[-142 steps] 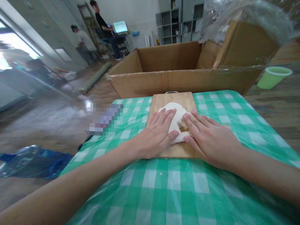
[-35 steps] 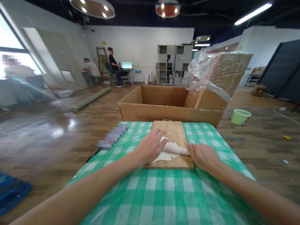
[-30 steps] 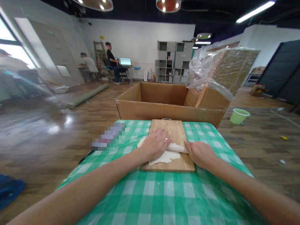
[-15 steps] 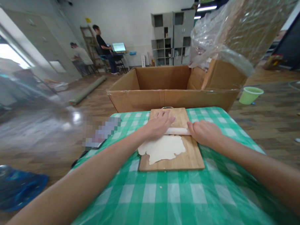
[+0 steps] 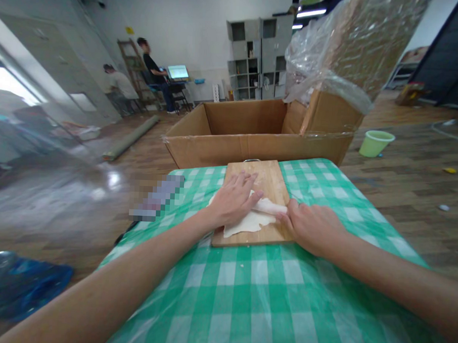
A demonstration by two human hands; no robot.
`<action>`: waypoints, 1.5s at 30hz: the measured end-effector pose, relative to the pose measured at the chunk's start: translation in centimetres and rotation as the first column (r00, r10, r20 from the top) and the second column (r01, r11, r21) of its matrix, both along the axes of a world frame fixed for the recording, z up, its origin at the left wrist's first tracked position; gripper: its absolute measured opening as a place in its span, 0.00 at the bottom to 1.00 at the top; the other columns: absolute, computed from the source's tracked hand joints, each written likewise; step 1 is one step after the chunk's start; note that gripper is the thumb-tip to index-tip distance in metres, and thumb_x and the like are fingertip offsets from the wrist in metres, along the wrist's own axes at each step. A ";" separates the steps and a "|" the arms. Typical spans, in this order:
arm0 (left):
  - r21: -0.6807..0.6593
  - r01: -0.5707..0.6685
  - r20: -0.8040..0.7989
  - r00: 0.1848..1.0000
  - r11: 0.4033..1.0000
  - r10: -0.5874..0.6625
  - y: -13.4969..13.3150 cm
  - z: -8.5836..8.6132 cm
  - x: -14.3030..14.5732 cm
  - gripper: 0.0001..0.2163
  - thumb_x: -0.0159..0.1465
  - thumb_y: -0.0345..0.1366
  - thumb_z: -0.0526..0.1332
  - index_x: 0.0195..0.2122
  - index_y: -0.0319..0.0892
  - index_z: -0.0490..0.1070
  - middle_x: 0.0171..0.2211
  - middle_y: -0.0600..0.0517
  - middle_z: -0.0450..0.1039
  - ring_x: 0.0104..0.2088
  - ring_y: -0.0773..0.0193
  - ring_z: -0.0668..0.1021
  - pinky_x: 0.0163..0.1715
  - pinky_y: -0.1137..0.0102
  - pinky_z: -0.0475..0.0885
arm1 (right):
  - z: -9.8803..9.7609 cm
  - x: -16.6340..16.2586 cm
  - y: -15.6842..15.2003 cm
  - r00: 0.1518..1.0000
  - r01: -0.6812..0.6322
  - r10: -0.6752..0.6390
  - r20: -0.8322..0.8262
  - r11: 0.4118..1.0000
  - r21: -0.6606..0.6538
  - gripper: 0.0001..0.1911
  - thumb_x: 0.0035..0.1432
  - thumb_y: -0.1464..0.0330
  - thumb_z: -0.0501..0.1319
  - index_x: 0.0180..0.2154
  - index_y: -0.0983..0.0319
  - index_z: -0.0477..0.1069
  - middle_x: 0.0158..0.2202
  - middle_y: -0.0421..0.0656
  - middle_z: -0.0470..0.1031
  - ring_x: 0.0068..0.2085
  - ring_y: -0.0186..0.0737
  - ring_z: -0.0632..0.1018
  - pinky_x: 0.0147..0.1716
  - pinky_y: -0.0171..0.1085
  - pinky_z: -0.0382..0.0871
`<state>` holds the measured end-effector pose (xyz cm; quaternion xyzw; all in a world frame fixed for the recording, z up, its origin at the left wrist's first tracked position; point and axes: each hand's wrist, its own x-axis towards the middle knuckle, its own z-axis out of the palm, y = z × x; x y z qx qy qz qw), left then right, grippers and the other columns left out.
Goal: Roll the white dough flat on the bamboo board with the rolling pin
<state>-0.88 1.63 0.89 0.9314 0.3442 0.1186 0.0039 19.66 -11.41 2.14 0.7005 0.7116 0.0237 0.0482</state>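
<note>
A wooden cutting board [image 5: 269, 176] lies on a green checked tablecloth [image 5: 254, 299]. On it is a flat sheet of pale dough [image 5: 249, 223], with a white rolling pin [image 5: 271, 207] lying across it. My left hand [image 5: 231, 202] presses flat on the pin's left part, fingers stretched forward and open. My right hand [image 5: 312, 228] rests palm down on the pin's right end, its fingers laid over it. The left hand hides part of the dough and of the pin.
A large open cardboard box [image 5: 253, 134] stands just beyond the table, and a plastic-wrapped carton [image 5: 340, 50] sits at its right. A green bucket [image 5: 376, 142], a blue bag [image 5: 19, 283] and a rolled mat [image 5: 132, 137] lie on the wooden floor. Two people [image 5: 152, 72] are at a far desk.
Half a second ago the pin lay beyond the dough at the board's far part. Both hands have rolled it back toward me, onto the dough.
</note>
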 end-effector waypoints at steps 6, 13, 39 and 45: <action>-0.050 -0.008 -0.053 0.999 0.999 0.006 -0.6 0.3 -0.2 0.32 0.79 0.50 0.31 0.72 0.38 0.59 0.71 0.41 0.64 0.75 0.50 0.59 0.73 0.53 0.53 | 0.5 0.3 0.6 0.994 -0.022 0.018 -0.103 0.999 -0.042 0.34 0.76 0.48 0.37 0.58 0.64 0.68 0.39 0.56 0.83 0.40 0.60 0.85 0.35 0.46 0.70; 0.068 0.053 -0.101 0.994 0.996 -0.046 2.3 -0.5 1.2 0.29 0.79 0.47 0.33 0.71 0.41 0.59 0.71 0.41 0.63 0.71 0.50 0.65 0.69 0.54 0.59 | -0.1 2.1 4.5 0.987 0.032 -0.035 -0.159 0.999 -0.021 0.41 0.73 0.42 0.33 0.72 0.60 0.54 0.53 0.58 0.79 0.44 0.59 0.83 0.41 0.49 0.70; -0.206 -0.338 0.324 0.862 0.918 0.390 4.6 -0.7 -4.3 0.23 0.75 0.50 0.49 0.58 0.38 0.69 0.57 0.39 0.73 0.61 0.50 0.73 0.64 0.56 0.65 | -1.0 3.5 9.1 0.945 0.193 -0.173 -0.277 0.980 0.046 0.44 0.74 0.44 0.33 0.51 0.65 0.78 0.48 0.60 0.82 0.50 0.59 0.83 0.47 0.49 0.72; -0.561 -0.380 0.040 0.875 0.736 0.482 2.1 0.7 -10.0 0.28 0.56 0.62 0.67 0.40 0.40 0.79 0.38 0.47 0.80 0.40 0.51 0.79 0.37 0.66 0.69 | -1.3 4.6 9.6 0.913 0.188 -0.160 -0.376 0.982 0.037 0.46 0.74 0.44 0.30 0.46 0.64 0.79 0.50 0.61 0.82 0.53 0.61 0.82 0.48 0.50 0.71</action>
